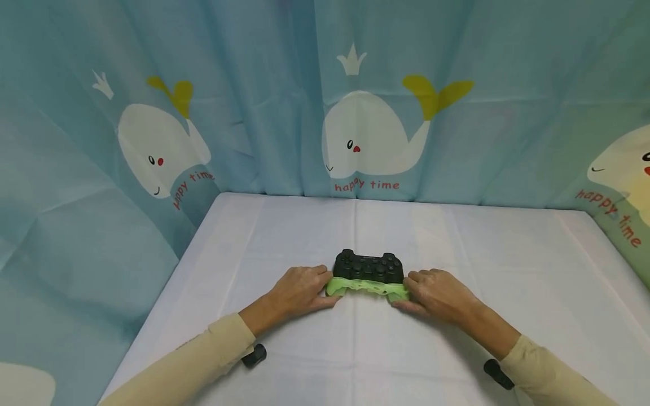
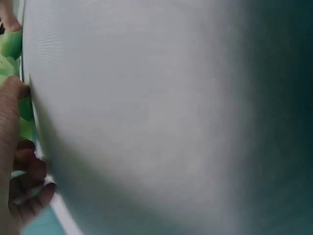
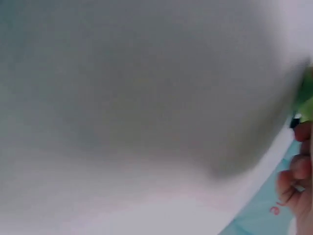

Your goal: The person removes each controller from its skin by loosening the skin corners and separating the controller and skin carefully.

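A black game controller (image 1: 368,267) lies at the middle of the table, its buttons and sticks facing up. Along its near side runs a soft light-green controller cover (image 1: 368,286), bunched at the handles. My left hand (image 1: 303,288) pinches the cover's left end between thumb and fingers. At the right end, my right hand (image 1: 437,293) grips the cover the same way, fingers beside the controller's right edge. In the left wrist view the green cover (image 2: 25,125) shows by the thumb at the left border. Only a sliver of cover (image 3: 306,105) shows in the right wrist view.
A white cloth covers the table (image 1: 284,231). Blue curtains (image 1: 264,96) printed with whales hang behind it and along both sides. Black wrist devices (image 1: 255,356) sit under each beige sleeve (image 1: 203,355).
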The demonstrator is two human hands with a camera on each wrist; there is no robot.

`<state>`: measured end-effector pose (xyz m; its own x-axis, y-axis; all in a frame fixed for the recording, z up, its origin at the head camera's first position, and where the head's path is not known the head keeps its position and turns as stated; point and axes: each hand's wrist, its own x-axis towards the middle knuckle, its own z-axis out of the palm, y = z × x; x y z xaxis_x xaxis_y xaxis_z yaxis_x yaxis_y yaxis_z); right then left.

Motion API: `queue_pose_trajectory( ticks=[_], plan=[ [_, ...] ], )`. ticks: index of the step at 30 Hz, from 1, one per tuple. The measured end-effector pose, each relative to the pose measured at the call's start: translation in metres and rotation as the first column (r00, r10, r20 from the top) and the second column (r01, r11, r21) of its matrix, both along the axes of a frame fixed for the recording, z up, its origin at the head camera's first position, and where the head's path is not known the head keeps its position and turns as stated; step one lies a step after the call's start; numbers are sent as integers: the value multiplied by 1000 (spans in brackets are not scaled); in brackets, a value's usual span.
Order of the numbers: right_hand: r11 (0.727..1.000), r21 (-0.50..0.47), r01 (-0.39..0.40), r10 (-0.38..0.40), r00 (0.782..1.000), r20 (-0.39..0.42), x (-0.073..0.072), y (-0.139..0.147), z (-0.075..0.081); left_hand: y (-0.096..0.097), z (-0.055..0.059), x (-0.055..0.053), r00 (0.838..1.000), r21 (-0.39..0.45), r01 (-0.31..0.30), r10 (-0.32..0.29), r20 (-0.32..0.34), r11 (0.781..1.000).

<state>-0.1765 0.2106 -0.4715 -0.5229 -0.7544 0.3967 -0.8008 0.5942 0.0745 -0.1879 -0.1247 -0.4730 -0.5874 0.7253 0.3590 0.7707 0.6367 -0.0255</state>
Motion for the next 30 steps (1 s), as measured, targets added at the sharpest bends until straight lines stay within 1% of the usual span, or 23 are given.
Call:
queue_pose_trajectory(
  ticks=[2, 3, 4, 5, 6, 8, 9, 10, 11, 12, 14, 16, 18, 20, 23, 25, 28, 30],
  plan=[
    [999, 22, 50, -50, 999, 6, 1, -1, 2, 3, 2, 1, 998, -61, -61, 60, -21, 996],
    [996, 34, 82, -82, 997, 14, 2, -2, 3, 4, 3, 2, 995, -93, -97, 95, -29, 991],
    [992, 43, 118, -119, 993, 25, 2, -3, 4, 6, 4, 2, 991, -118, -130, 128, -22, 984],
    [987, 51, 154, -156, 987, 38, 3, -4, 4, 8, 5, 3, 988, -137, -155, 156, -2, 978],
    [982, 57, 182, -186, 981, 55, 3, -5, 4, 10, 5, 3, 984, -148, -170, 177, 34, 974],
    [974, 71, 216, -222, 971, 89, 4, -6, 4, 13, 5, 4, 974, -143, -179, 196, 113, 973],
    [973, 77, 219, -225, 970, 94, 5, -6, 3, 14, 5, 5, 970, -130, -179, 197, 144, 975],
    [974, 81, 213, -220, 971, 91, 5, -6, 3, 15, 4, 5, 967, -110, -178, 194, 167, 978],
    [977, 85, 196, -203, 976, 84, 4, -6, 2, 15, 3, 6, 966, -86, -177, 190, 175, 980],
    [981, 85, 172, -179, 981, 73, 4, -5, 1, 15, 1, 6, 968, -57, -178, 185, 168, 982],
    [989, 78, 126, -128, 991, 27, 3, -4, 0, 14, -1, 7, 976, 12, -177, 174, 132, 984],
    [995, 54, 86, -85, 996, -17, 2, -3, -3, 13, -3, 6, 984, 78, -164, 156, 89, 983],
    [998, 26, 57, -56, 998, -38, 0, -2, -4, 13, -5, 5, 990, 132, -132, 125, 63, 982],
    [999, 2, 35, -35, 999, -40, -1, -1, -6, 12, -6, 4, 994, 161, -101, 93, 56, 982],
    [1000, -9, 11, -11, 999, -32, -3, 0, -6, 11, -5, 1, 996, 161, -65, 54, 66, 985],
    [1000, -5, 0, 0, 999, -34, -4, 0, -6, 10, -2, -1, 996, 144, -46, 34, 85, 988],
    [1000, 8, -17, 17, 998, -52, -4, 0, -5, 10, 1, -3, 994, 111, -15, 3, 107, 994],
    [1000, 13, -29, 30, 997, -72, -3, 0, -5, 10, 1, -3, 993, 89, -1, -9, 114, 996]
  ],
)
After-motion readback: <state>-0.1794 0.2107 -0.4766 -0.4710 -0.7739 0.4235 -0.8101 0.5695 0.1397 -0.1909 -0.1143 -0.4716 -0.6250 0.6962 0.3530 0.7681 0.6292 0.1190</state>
